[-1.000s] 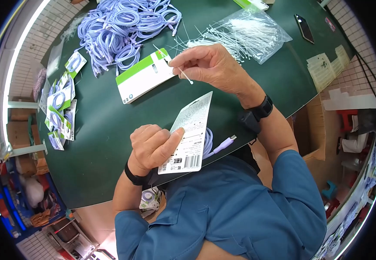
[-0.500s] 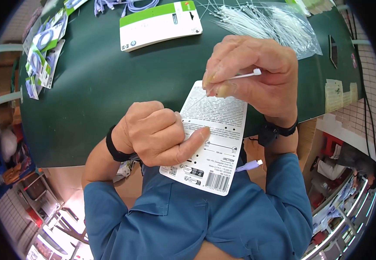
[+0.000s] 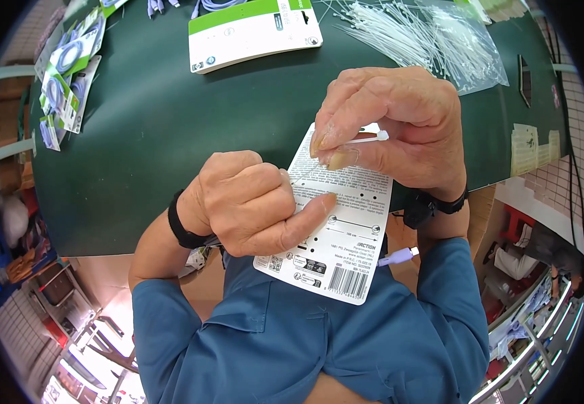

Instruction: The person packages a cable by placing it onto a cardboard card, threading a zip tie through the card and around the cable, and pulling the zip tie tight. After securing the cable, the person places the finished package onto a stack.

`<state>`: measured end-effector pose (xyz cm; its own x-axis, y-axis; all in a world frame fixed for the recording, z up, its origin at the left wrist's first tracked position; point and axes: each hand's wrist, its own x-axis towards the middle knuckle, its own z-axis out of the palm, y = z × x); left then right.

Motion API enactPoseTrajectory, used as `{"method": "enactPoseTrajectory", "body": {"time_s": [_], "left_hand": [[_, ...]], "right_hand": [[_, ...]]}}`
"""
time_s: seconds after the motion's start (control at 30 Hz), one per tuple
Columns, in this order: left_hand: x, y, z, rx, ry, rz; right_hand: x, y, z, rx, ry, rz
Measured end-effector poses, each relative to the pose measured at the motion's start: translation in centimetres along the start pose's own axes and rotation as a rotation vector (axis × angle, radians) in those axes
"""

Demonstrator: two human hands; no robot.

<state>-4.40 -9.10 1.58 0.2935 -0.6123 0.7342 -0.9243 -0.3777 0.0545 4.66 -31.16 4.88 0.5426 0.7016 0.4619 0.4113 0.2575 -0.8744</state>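
My left hand (image 3: 255,205) is closed around the left edge of a white printed packaging card (image 3: 349,236), its thumb lying across the card's back. Over the card's upper part, my right hand (image 3: 393,128) pinches a thin white cable tie (image 3: 371,137) between thumb and fingers. The tie's square head sticks out to the right, and its tail slants down toward the left hand's knuckles. Where the tail ends is hidden. A lilac cable plug (image 3: 400,256) pokes out from behind the card's lower right edge. The front of the card is out of sight.
A stack of white-and-green cards (image 3: 255,40) lies on the dark green table (image 3: 137,168). Loose white cable ties (image 3: 393,34) spill from a clear bag (image 3: 480,60) at the far right. Carded lilac cables (image 3: 70,74) pile up at the left edge. A phone-like dark object (image 3: 525,81) rests at right.
My right hand has come down slightly with the cable tie, closer to the card, and less of the tie's head end sticks out. The left hand and card have shifted slightly right.
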Motion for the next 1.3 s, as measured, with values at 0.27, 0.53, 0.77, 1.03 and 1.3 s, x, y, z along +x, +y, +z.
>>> {"method": "enactPoseTrajectory", "body": {"time_s": [0.27,0.53,0.77,1.03,1.3], "left_hand": [[0.1,-0.5,0.1,0.001,0.021,-0.004],[0.0,-0.6,0.6,-0.026,0.063,-0.064],[0.4,-1.4,0.3,-0.058,0.070,-0.111],[1.1,-2.6,1.8,-0.460,0.684,-1.030],[4.8,-5.8,1.6,-0.886,1.097,-1.058]], "right_hand": [[0.4,0.3,-0.1,-0.006,-0.064,0.046],[0.4,0.8,-0.5,-0.021,-0.267,0.155],[0.5,0.7,-0.7,0.016,-0.104,0.221],[0.2,1.7,-1.3,-0.246,0.672,-0.265],[2.4,1.6,2.6,-0.799,0.324,-0.554]]}}
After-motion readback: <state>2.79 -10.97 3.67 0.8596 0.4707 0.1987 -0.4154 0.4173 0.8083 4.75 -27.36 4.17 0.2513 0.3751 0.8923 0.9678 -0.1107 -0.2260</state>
